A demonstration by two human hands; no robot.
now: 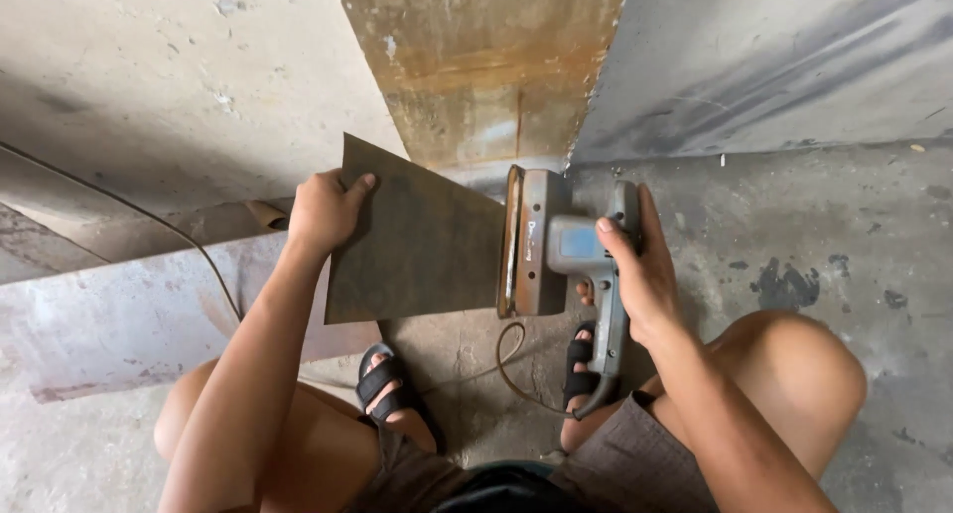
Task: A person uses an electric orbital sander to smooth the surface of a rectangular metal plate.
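Observation:
My left hand (324,210) grips the upper left edge of a dark brown sheet of sandpaper (412,240), thumb on top. The sheet's right edge meets the base of a grey electric sander (541,243), which is turned on its side with its flat rusty pad facing the sheet. My right hand (640,270) is wrapped around the sander's handle, index finger resting on top. The sander's cord (516,364) loops down between my feet. I am squatting, with both knees and black sandals in view.
A long grey metal beam (109,324) lies on the floor at left. A rusty metal sheet (486,66) leans against the wall ahead. A thin cable (149,220) runs across the concrete floor at left. Stained concrete floor (824,235) spreads to the right.

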